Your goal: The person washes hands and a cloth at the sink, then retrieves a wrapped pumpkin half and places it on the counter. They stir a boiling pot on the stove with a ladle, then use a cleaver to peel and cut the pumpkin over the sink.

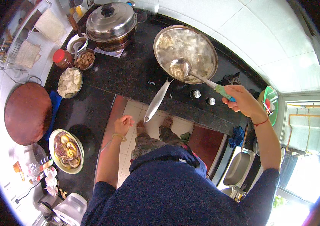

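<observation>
A metal frying pan (202,50) with bubbling, pale liquid and pieces of food sits on the black cooktop. My right hand (240,100) grips the green and blue handle of a metal ladle (205,80). The ladle's bowl is over the near left part of the pan, with some food in it. The pan's handle (159,99) points back towards me, past the counter edge. My left hand (123,125) hangs low beside the counter, left of the pan handle, fingers curled; whether it holds anything is unclear.
A lidded metal pot (111,24) stands at the back left, near a red-lidded jar (63,58) and bowls of food (70,82). A bowl of sliced ingredients (66,151) is on the left counter. At right are control knobs (196,94) and a sink (236,166).
</observation>
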The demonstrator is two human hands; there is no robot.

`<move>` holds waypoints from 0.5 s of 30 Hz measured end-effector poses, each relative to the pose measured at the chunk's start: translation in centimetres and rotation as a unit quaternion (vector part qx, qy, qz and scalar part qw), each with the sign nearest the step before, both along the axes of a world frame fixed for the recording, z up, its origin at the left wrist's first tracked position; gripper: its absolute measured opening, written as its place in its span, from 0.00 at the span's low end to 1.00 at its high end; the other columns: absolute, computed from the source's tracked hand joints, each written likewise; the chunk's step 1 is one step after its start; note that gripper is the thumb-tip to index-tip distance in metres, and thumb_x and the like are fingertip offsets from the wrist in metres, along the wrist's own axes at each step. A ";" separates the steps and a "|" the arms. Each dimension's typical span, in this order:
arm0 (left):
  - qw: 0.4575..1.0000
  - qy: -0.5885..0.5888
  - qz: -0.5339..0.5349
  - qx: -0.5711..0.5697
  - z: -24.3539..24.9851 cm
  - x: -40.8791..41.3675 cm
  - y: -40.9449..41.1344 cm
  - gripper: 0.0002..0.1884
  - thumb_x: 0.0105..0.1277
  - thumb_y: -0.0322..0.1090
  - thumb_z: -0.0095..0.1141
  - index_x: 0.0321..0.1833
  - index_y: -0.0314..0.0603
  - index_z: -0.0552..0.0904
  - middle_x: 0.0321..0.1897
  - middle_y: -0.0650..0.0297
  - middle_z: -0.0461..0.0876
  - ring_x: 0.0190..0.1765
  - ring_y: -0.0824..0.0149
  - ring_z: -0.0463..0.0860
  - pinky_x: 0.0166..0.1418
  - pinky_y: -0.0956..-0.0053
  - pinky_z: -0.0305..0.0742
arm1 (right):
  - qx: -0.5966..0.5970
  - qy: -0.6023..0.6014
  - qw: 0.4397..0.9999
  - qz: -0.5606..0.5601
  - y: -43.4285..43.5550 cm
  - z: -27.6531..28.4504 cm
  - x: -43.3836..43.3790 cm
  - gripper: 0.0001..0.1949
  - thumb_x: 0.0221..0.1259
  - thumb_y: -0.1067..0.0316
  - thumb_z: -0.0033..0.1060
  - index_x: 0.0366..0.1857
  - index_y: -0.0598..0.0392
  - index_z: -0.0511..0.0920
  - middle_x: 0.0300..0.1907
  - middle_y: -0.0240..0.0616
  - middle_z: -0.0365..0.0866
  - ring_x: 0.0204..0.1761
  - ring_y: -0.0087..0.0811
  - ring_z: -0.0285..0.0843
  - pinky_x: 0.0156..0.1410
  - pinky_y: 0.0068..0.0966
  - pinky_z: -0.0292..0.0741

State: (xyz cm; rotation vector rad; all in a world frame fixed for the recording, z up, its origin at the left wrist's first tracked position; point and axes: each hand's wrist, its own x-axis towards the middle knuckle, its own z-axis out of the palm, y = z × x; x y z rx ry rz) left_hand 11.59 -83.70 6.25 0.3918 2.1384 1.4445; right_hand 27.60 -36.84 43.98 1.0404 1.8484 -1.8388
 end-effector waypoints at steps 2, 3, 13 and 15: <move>1.000 -0.010 -0.002 0.012 -1.0 -0.1 -0.6 0.09 0.81 0.30 0.58 0.52 0.36 0.90 0.35 0.58 0.95 0.33 0.72 0.92 0.38 0.75 0.86 | -0.003 -0.002 1.000 -0.004 -1.0 0.0 -0.9 0.13 0.84 0.54 0.56 0.50 0.54 0.82 0.33 0.31 0.80 0.22 0.13 0.60 0.22 0.14 0.53; 0.999 -0.025 0.014 0.014 -1.7 0.1 -1.0 0.09 0.81 0.30 0.58 0.52 0.36 0.90 0.35 0.58 0.95 0.33 0.72 0.92 0.38 0.74 0.86 | -0.006 0.000 1.000 0.000 -1.6 0.2 -1.6 0.13 0.84 0.55 0.56 0.50 0.54 0.82 0.33 0.32 0.80 0.22 0.14 0.61 0.22 0.14 0.53; 1.000 -0.004 0.011 -0.013 -1.4 0.6 -1.0 0.09 0.81 0.27 0.57 0.52 0.35 0.90 0.34 0.57 0.94 0.32 0.69 0.92 0.37 0.74 0.86 | -0.163 0.075 0.981 -0.069 -2.2 -1.5 -4.9 0.16 0.85 0.61 0.53 0.57 0.66 0.80 0.38 0.39 0.81 0.23 0.14 0.63 0.21 0.12 0.57; 0.999 -0.033 0.029 0.009 -2.6 0.7 -1.6 0.08 0.81 0.27 0.57 0.52 0.34 0.89 0.35 0.56 0.94 0.32 0.68 0.93 0.38 0.74 0.86 | -0.170 0.089 0.978 -0.076 -2.5 -1.9 -5.9 0.19 0.86 0.61 0.51 0.63 0.68 0.79 0.39 0.36 0.80 0.26 0.12 0.62 0.21 0.07 0.57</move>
